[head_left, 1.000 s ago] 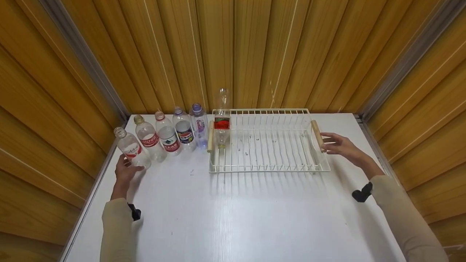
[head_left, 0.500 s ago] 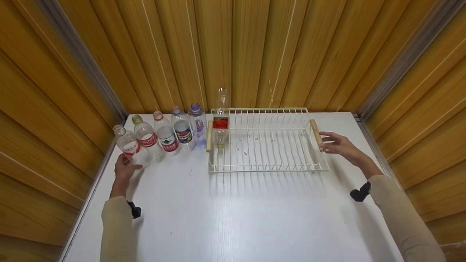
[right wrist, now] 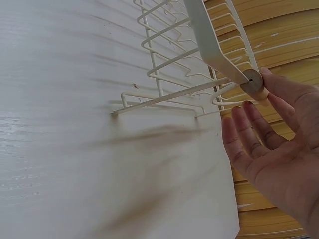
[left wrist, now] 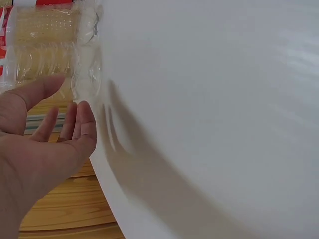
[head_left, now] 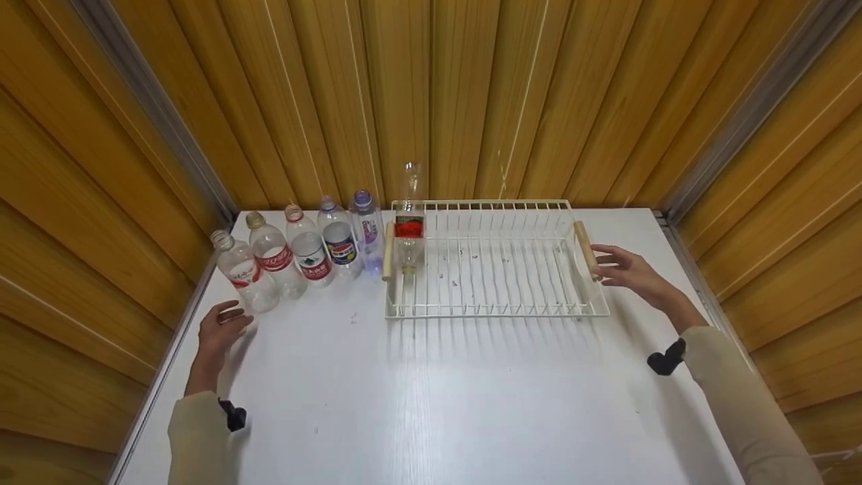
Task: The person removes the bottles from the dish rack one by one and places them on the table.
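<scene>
In the head view my left hand (head_left: 222,330) is just in front of the leftmost clear plastic bottle (head_left: 250,276), fingers loosely bent and holding nothing. In the left wrist view a gap shows between its fingertips and the bottle (left wrist: 47,59). My right hand (head_left: 633,275) is at the right wooden handle (head_left: 586,248) of a white wire dish rack (head_left: 498,315). The right wrist view shows the handle's end (right wrist: 253,82) between thumb and forefinger, other fingers loosely curved. An upside-down bottle with a red label (head_left: 409,228) stands in the rack's left end.
Right of the leftmost bottle stand a red-labelled bottle (head_left: 276,259), a white-and-red-labelled bottle (head_left: 311,256), a Pepsi bottle (head_left: 340,244) and a purple-tinted bottle (head_left: 368,232), all upright. Wood-patterned walls (head_left: 465,101) surround the white table (head_left: 431,404).
My left hand has let go of the leftmost bottle and drawn back toward me and to the left. The bottle stays standing in the row. My right hand has not visibly moved.
</scene>
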### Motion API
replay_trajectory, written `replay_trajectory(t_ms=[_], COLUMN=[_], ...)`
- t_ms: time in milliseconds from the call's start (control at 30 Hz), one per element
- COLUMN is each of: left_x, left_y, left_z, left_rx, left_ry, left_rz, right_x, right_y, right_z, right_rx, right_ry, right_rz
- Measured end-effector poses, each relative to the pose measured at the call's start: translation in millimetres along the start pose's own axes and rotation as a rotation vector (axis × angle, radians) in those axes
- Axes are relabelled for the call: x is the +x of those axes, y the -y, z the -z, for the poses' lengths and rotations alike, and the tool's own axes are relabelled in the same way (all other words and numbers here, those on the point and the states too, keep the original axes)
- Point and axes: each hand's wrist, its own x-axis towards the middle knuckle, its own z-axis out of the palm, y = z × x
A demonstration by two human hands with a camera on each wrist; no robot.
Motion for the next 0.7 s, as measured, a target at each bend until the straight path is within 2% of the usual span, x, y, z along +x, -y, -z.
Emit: replay_trajectory(t_ms=[167, 300, 500, 700], left_x=[-19.7, -29.8, -37.2, -42.7], left_y=[1.2, -1.9, -18.3, -41.6], left_z=[10.2, 8.2, -7.4, -32.4], left_rx=[0.130, 0.185, 0.236, 0.184], left_ry=[0.108, 0.177, 0.292, 0.447], left_rz=[-0.077, -0.099, -0.137, -0.201], right_x=[0.2, -0.7, -0.9, -5.7], right_y=[1, 2, 6, 6], right_z=[1, 1, 0, 0], right_rx=[0.002, 0.015, 0.015, 0.007], right_ry=[0.006, 0.005, 0.006, 0.013], right_rz=[-0.004, 0.002, 0.019, 0.015])
